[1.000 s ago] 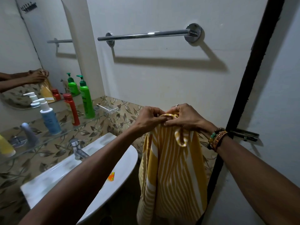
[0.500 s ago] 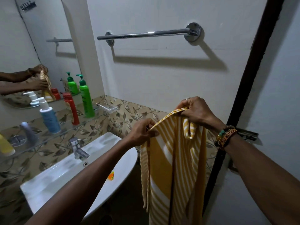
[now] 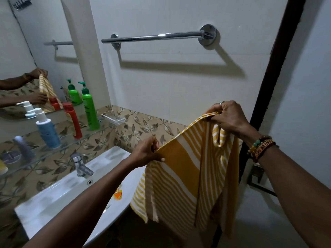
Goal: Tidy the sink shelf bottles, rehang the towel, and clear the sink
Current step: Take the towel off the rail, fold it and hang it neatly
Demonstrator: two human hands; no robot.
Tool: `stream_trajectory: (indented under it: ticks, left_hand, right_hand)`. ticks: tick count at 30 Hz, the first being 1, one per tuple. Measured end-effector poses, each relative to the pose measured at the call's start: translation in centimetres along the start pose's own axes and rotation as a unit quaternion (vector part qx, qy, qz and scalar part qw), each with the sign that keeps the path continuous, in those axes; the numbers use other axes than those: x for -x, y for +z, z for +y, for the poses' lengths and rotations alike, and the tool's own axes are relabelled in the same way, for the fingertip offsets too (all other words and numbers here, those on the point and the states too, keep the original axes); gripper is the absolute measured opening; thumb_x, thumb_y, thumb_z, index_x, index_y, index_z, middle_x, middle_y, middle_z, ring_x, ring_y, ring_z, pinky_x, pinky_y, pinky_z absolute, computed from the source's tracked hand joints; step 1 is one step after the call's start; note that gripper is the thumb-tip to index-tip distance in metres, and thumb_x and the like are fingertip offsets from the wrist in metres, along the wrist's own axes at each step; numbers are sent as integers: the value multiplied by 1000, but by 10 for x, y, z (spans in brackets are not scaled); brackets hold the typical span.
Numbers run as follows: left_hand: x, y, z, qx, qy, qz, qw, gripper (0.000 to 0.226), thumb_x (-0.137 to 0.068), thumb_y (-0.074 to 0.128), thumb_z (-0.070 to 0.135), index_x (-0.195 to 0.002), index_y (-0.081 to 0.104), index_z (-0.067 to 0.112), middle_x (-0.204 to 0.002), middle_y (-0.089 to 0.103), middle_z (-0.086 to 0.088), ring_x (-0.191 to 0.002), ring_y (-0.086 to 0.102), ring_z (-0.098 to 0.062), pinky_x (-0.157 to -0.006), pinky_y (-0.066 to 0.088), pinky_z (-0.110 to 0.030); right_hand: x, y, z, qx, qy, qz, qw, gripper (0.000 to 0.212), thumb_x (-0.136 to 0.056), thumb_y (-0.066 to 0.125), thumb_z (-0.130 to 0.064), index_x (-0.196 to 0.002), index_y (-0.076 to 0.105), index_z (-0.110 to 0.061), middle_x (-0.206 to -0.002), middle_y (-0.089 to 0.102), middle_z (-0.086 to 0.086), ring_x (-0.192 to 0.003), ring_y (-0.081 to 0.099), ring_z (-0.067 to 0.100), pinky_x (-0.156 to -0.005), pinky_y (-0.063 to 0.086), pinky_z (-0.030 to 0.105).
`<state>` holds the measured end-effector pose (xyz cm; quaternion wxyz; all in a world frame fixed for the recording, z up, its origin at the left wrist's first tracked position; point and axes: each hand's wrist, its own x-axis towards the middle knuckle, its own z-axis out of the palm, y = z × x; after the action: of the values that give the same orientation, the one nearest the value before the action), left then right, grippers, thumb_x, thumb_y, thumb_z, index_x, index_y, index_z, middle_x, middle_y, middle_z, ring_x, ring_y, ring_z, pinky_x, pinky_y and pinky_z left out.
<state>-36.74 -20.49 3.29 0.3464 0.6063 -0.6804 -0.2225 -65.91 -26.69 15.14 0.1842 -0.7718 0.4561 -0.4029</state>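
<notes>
Head view: I have the yellow striped towel [image 3: 180, 178] stretched by its top edge, left hand [image 3: 146, 154] pinching one end, right hand [image 3: 228, 119] clenched on the other, higher. It hangs in front of the wall, beside the sink [image 3: 59, 197] and well below the towel bar [image 3: 152, 37], which is bare. Rehanging judged in progress, not done. Bottles on the glass shelf [image 3: 100, 131] stand upright in a row: green [image 3: 89, 108], red [image 3: 72, 120], blue [image 3: 47, 131]; shelf looks tidied. An orange wrapper [image 3: 118, 194] lies in the sink, so clearing remains.
</notes>
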Motion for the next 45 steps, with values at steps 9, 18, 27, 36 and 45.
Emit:
stream_trajectory:
  ticks: [9, 18, 27, 36, 45]
  left_hand:
    - [2, -7, -13, -74, 58, 55, 994, 38, -68, 87, 10, -77, 50, 13, -69, 55, -4, -59, 43, -14, -52, 36, -29]
    - [-3, -17, -14, -90, -32, 60, 994, 16, -86, 74, 25, -95, 71, 11, -90, 70, -9, -86, 65, -26, -73, 52, -40]
    - [-9, 4, 70, 62, 19, -58, 996, 17, -89, 71, 24, -95, 72, 8, -77, 65, 2, -63, 55, -5, -52, 42, -16]
    - [-6, -5, 60, -20, 39, -45, 998, 14, -80, 73, -1, -90, 74, 9, -81, 72, 1, -75, 70, -30, -69, 61, -39]
    - [-2, -9, 18, -126, -27, -23, 991, 22, -88, 61, 0, -103, 74, 9, -95, 71, -7, -77, 63, -16, -67, 55, -26]
  right_hand:
    - [-3, 3, 12, -24, 74, 134, 988, 19, -74, 87, -23, -73, 71, -34, -79, 69, -17, -80, 66, 5, -66, 51, 18]
    - [-6, 10, 24, 118, 79, 57, 988, 18, -81, 78, -37, -88, 64, -29, -98, 71, 3, -94, 65, 26, -77, 51, 33]
    - [15, 72, -6, 169, -43, -299, 938, 80, -62, 84, -60, -132, 61, -30, -136, 61, 1, -123, 58, 23, -99, 49, 36]
    - [8, 60, 13, 74, 15, -270, 960, 26, -75, 82, -39, -53, 70, -34, -56, 62, -29, -52, 56, -12, -46, 36, 7]
    - [0, 45, 25, 121, 32, -158, 979, 16, -73, 83, -36, -63, 72, -31, -68, 68, -15, -74, 64, 11, -65, 51, 31]
